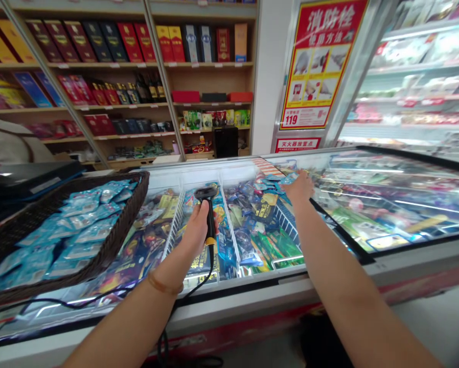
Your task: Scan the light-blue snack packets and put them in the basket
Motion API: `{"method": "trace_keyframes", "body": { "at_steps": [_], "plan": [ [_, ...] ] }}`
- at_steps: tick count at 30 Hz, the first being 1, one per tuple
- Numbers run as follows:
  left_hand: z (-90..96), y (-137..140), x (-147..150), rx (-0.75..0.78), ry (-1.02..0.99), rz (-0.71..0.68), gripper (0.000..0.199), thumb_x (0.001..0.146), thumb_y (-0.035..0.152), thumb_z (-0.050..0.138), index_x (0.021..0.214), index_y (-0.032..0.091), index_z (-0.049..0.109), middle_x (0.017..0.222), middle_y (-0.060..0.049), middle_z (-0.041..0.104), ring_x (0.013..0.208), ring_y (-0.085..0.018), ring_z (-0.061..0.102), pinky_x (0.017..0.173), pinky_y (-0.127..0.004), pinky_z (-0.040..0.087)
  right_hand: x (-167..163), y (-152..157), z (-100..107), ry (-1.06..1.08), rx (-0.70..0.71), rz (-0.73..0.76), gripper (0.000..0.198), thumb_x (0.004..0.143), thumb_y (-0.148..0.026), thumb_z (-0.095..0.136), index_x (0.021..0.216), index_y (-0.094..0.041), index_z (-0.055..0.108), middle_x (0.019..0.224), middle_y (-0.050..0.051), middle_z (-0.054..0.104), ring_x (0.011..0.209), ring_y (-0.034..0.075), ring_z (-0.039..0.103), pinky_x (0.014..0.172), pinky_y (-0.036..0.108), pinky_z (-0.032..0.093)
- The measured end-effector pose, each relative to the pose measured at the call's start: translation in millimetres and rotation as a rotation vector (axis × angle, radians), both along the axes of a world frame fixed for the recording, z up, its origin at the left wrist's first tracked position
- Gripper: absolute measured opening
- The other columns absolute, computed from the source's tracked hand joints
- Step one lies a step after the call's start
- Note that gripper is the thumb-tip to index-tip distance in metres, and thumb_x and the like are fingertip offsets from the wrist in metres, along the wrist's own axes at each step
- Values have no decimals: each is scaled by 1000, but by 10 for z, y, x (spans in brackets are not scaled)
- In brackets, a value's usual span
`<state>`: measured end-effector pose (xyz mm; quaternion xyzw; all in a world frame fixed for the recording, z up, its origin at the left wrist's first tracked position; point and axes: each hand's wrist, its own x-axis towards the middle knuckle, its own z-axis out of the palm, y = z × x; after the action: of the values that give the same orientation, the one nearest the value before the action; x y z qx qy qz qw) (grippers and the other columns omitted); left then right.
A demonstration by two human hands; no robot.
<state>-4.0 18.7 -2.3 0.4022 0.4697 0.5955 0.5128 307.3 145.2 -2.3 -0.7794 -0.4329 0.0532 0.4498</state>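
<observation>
My left hand [194,230] is wrapped around a black and yellow barcode scanner [209,217], its head pointing away from me and its cable hanging down. The scanner is above the open part of a chest freezer [252,301]. Farther off to the right, my right hand [300,188] is closed on a small blue packet [290,179], partly hidden by the fingers. More blue packets [271,182] lie just left of that hand, beside an orange-striped surface [268,166]. Below both hands, bagged ice creams [248,220] fill the freezer's wire baskets [232,230].
A dark wicker basket [143,191] of blue packets rests across the freezer's left side. Black-framed sliding glass [363,250] covers the right side. The scanner cable [95,299] crosses the front edge. Shelves [210,65] and a red poster [323,64] stand behind.
</observation>
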Motion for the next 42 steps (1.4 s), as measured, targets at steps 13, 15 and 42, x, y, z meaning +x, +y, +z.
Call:
{"method": "trace_keyframes", "body": {
  "at_steps": [13, 15, 42],
  "plan": [
    [101, -55, 7, -10, -23, 12, 54, 82, 71, 71, 90, 22, 49, 68, 3, 59, 46, -10, 53, 40, -24, 45, -736, 15, 113, 3, 244, 958, 32, 68, -30, 78, 98, -19, 75, 87, 4, 78, 83, 23, 73, 76, 31, 54],
    [96, -56, 11, -10, -27, 15, 54, 82, 71, 72, 90, 22, 49, 68, 4, 59, 46, -10, 53, 40, -23, 44, -783, 32, 36, -47, 205, 986, 20, 71, -29, 76, 88, -19, 76, 85, 4, 78, 82, 23, 73, 78, 31, 54],
    [-127, 44, -7, 27, -49, -5, 58, 78, 75, 72, 92, 22, 52, 70, 3, 59, 46, -9, 52, 40, -22, 43, -739, 7, -43, 33, 21, 1055, 77, 53, -17, 89, 127, -24, 68, 114, 8, 76, 111, 29, 71, 83, 32, 58]
  ]
}}
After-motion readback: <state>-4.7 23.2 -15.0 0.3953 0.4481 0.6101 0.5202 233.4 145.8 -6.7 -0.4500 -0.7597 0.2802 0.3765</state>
